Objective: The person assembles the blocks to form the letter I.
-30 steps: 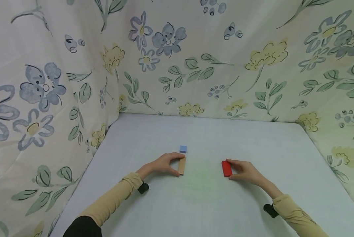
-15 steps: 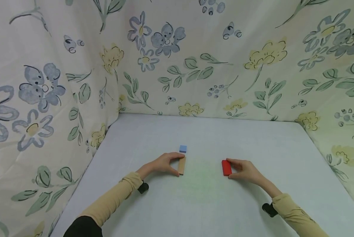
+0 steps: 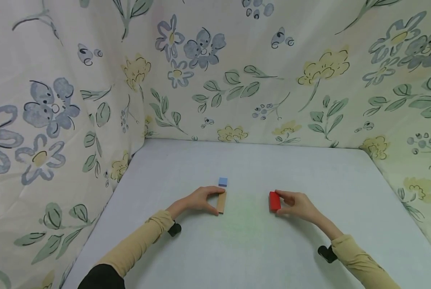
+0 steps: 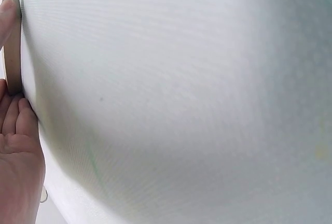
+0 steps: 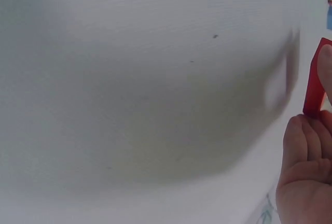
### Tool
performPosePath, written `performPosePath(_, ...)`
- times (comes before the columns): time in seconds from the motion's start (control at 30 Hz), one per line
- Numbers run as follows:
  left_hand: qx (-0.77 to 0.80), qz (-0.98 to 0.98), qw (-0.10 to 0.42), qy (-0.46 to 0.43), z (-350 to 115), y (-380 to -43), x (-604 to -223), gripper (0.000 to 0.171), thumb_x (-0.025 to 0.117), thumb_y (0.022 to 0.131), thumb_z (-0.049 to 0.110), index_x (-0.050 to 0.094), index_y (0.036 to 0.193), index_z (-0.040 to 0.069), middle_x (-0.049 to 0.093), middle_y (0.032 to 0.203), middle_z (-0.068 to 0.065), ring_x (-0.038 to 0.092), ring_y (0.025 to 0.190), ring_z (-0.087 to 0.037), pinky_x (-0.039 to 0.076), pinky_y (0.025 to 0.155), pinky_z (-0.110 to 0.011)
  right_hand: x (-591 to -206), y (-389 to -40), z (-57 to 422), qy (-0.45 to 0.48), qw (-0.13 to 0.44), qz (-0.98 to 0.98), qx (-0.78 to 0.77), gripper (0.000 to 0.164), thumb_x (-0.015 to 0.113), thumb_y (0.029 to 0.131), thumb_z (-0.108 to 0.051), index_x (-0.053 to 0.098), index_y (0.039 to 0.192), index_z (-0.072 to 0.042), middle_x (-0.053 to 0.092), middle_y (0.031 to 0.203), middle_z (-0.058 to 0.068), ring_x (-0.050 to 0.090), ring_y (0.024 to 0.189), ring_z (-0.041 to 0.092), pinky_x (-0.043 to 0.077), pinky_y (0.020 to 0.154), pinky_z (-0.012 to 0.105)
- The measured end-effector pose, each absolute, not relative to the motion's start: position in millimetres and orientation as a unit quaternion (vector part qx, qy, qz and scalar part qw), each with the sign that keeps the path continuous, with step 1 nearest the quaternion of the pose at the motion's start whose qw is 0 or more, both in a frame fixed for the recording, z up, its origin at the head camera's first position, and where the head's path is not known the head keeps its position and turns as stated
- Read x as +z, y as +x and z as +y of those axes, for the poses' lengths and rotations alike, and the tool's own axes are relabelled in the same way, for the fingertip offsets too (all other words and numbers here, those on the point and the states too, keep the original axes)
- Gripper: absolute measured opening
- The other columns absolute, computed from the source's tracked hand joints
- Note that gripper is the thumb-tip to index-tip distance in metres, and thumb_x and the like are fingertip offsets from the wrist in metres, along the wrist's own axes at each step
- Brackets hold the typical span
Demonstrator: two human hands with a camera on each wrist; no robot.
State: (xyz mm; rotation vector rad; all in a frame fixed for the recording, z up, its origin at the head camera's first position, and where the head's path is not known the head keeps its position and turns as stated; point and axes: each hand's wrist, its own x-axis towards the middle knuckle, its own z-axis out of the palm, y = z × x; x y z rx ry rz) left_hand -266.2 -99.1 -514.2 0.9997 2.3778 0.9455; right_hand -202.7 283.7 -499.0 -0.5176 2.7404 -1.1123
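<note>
My left hand [image 3: 199, 199] pinches a tan wooden block [image 3: 220, 202] by its two ends, thumb near and fingers far. That block lies lengthwise on the white table; in the left wrist view the wooden block [image 4: 12, 53] shows only at the left edge. Just beyond its far end sits a small blue block [image 3: 223, 182]. To the right, my right hand [image 3: 297, 205] holds a red block [image 3: 275, 202] between thumb and fingers. In the right wrist view the red block [image 5: 315, 81] appears held off the surface, with a shadow apart from it.
The white table [image 3: 201, 253] spreads around both hands, with a faint green tint between them. A floral curtain [image 3: 215, 80] hangs behind and at the sides. Dark wrist cameras sit under both cuffs.
My right hand has shifted slightly away from me and to the left with the red block, which looks raised. The left hand, the wooden block and the blue block stay in place.
</note>
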Motion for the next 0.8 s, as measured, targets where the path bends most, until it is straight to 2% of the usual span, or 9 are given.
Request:
performPosePath(0.5,0.329,0.849,0.187,0.369,-98.7,-266.2,-515.1,0.080,0.083,0.072,0.029,0.046,0.140,0.011,0.046,0.146,-0.004,0.038,0.138,-0.023,0.034,0.113,-0.040,-486.5,-206.5,275.0,-0.144,0.061,0.892,-0.424,0.073,0.083,0.071,-0.023,0.052,0.133,0.001,0.055,0.133,0.020,0.058,0.116,0.036,0.053,0.089,0.035)
performPosePath(0.8,0.329,0.850,0.193,0.364,-99.0,-265.9,-513.1,0.080,0.083,0.072,0.028,0.046,0.141,0.012,0.046,0.146,-0.003,0.038,0.138,-0.021,0.034,0.114,-0.040,-473.8,-205.3,265.3,-0.142,0.050,0.886,-0.438,0.071,0.082,0.073,-0.018,0.051,0.134,0.002,0.054,0.134,0.022,0.058,0.116,0.039,0.051,0.090,0.041)
